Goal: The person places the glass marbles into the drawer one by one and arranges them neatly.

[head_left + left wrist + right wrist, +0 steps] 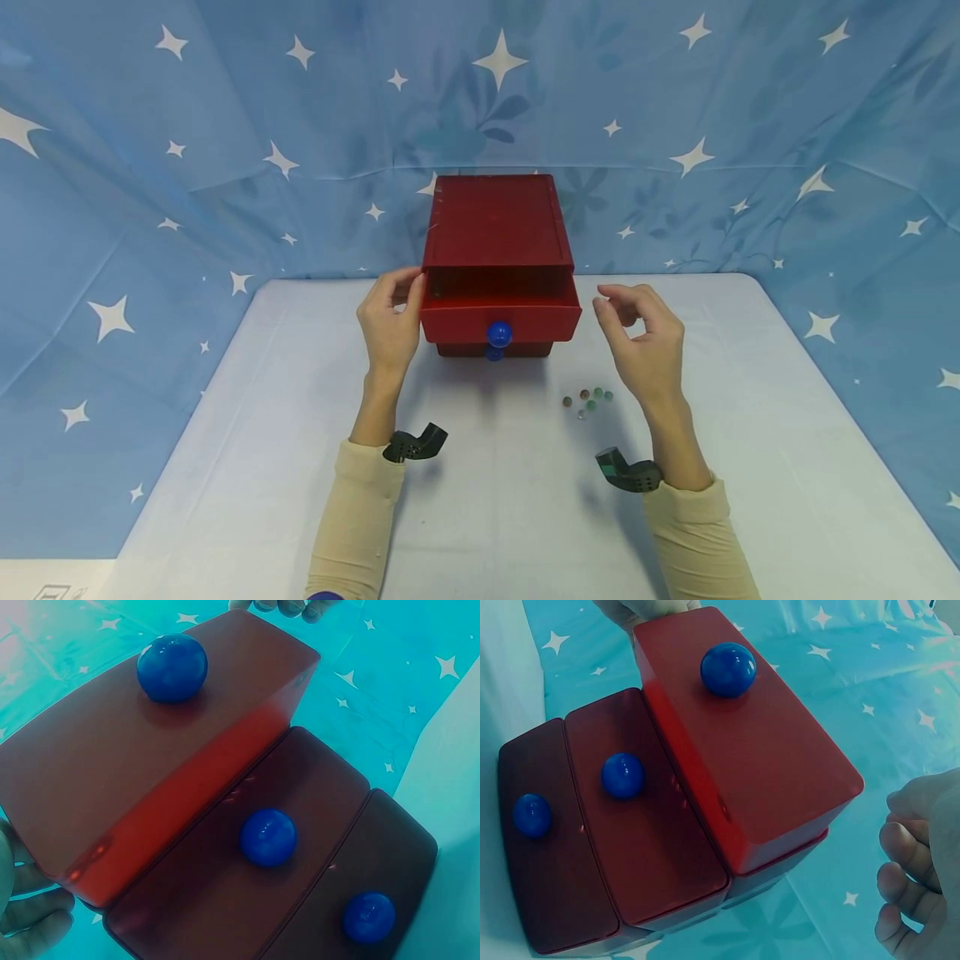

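Observation:
A red cabinet (495,221) stands at the back of the table, its top drawer (501,323) pulled partway out. The drawer front carries a round blue knob (499,334). My left hand (393,333) is at the drawer's left side, with thumb and fingertips right at the edge where drawer and cabinet meet. To the right of the drawer and apart from it, my right hand (651,358) hovers with bent fingers, holding nothing. In the wrist views, two lower drawers show closed, each with a blue knob (268,837).
Several small glass marbles (591,405) lie on the white table (487,500), in front of the cabinet and toward the right hand. A blue curtain (337,117) with white stars hangs behind the cabinet. Both forearms wear dark wrist cameras (630,473).

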Action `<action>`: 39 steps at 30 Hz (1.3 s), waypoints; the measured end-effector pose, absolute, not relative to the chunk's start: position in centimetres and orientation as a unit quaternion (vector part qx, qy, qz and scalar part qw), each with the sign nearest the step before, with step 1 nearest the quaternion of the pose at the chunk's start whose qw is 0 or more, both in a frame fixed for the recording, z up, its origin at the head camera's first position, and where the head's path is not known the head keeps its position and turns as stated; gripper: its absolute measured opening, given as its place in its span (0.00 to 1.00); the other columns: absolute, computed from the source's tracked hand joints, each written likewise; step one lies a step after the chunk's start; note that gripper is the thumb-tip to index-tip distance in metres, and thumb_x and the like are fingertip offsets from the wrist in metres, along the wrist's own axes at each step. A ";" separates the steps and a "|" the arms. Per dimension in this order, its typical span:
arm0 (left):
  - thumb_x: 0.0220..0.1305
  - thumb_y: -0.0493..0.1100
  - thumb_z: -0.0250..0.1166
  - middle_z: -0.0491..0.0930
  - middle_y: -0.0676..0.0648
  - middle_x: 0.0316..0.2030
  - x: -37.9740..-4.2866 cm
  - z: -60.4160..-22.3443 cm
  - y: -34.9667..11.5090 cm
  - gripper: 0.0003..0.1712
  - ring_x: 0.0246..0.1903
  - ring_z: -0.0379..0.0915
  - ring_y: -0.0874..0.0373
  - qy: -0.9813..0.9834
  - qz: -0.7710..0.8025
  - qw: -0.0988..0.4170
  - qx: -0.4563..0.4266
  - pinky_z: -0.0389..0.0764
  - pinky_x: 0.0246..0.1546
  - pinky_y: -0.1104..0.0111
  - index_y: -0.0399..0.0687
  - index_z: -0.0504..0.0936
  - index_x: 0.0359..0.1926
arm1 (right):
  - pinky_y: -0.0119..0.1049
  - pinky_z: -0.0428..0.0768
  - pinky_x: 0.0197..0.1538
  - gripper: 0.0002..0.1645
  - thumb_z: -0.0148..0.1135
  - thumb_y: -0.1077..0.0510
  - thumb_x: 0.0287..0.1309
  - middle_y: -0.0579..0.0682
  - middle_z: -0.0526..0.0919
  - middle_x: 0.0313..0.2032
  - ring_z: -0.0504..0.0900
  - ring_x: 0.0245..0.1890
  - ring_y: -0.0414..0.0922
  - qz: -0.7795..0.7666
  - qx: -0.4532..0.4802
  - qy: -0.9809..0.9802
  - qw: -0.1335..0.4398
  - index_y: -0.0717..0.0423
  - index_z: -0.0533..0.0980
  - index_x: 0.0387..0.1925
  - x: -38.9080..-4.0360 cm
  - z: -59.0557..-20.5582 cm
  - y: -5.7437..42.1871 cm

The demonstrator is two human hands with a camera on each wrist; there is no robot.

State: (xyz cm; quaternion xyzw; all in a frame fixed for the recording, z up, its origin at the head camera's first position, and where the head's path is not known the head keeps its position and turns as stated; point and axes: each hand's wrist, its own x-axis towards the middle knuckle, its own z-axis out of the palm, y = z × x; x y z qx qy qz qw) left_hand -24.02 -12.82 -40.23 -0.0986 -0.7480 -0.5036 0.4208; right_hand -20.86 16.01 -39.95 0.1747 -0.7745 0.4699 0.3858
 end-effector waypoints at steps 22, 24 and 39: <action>0.67 0.39 0.66 0.87 0.39 0.37 -25.7 -42.4 -13.9 0.10 0.31 0.83 0.50 -0.745 -0.515 0.412 -0.105 0.78 0.38 0.81 0.36 0.87 0.43 | 0.21 0.72 0.40 0.12 0.66 0.67 0.60 0.59 0.84 0.32 0.72 0.31 0.29 0.451 0.172 -0.796 0.367 0.63 0.83 0.46 -20.9 -39.9 16.7; 0.67 0.40 0.66 0.87 0.39 0.38 -25.7 -42.5 -13.9 0.10 0.31 0.83 0.50 -0.745 -0.515 0.410 -0.106 0.78 0.38 0.81 0.37 0.87 0.44 | 0.20 0.72 0.40 0.13 0.67 0.67 0.59 0.58 0.84 0.31 0.72 0.31 0.30 0.449 0.173 -0.794 0.370 0.63 0.84 0.46 -20.9 -39.9 16.7; 0.66 0.38 0.67 0.87 0.39 0.38 -25.7 -42.3 -13.8 0.09 0.32 0.83 0.49 -0.746 -0.514 0.412 -0.101 0.77 0.39 0.82 0.36 0.87 0.44 | 0.20 0.72 0.40 0.13 0.68 0.69 0.56 0.58 0.84 0.31 0.72 0.32 0.28 0.444 0.171 -0.801 0.363 0.63 0.84 0.45 -21.6 -40.6 18.0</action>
